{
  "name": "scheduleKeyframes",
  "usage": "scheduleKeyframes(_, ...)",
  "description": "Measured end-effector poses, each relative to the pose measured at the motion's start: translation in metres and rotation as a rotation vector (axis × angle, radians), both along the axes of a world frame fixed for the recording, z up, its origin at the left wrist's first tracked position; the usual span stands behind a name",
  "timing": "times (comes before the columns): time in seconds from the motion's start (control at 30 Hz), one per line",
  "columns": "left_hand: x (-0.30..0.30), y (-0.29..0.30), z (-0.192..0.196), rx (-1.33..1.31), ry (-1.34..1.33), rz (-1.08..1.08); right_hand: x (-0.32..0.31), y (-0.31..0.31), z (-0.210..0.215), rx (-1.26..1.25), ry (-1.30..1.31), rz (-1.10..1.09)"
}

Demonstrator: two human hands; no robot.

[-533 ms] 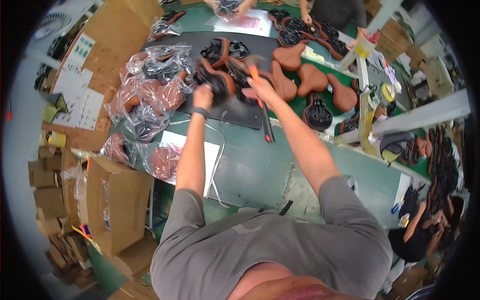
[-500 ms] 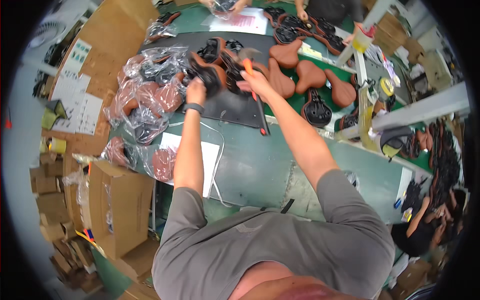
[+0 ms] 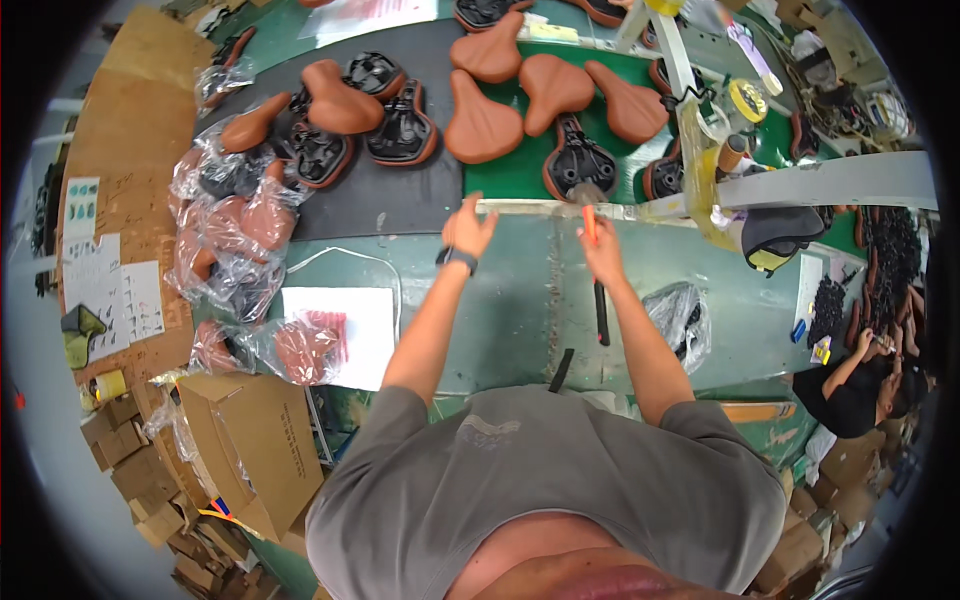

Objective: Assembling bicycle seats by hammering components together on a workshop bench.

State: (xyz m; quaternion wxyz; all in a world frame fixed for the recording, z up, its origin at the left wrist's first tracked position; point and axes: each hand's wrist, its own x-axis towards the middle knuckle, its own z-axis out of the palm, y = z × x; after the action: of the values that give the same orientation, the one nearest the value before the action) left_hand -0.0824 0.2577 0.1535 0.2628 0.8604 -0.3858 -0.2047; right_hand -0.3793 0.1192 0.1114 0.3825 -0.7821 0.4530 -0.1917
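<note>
I am looking at a bright, evenly lit picture; the light is coming from overhead and is making only soft, short shadows. Small glare is shining on the plastic bags (image 3: 225,225) at 9 o'clock and on the pale rail (image 3: 830,180) at 2 o'clock. The fisheye is bending straight lines strongly toward the rim, and a black border is closing the corners. The centre is staying fairly sharp, but the right hand (image 3: 603,255) is looking slightly blurred, and details at 3 o'clock are getting soft.
</note>
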Motion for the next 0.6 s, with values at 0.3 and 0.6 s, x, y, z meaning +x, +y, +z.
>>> scheduleKeyframes(0.3, 0.062, -0.21, -0.018, 0.668, -0.627, -0.493, 0.039, -0.125, -0.023, 0.111, 0.017, 0.324)
scheduleKeyframes(0.6, 0.102, -0.226, -0.084, 0.617, -0.972, -0.266, 0.032, -0.036, 0.015, 0.22, 0.174, 0.174)
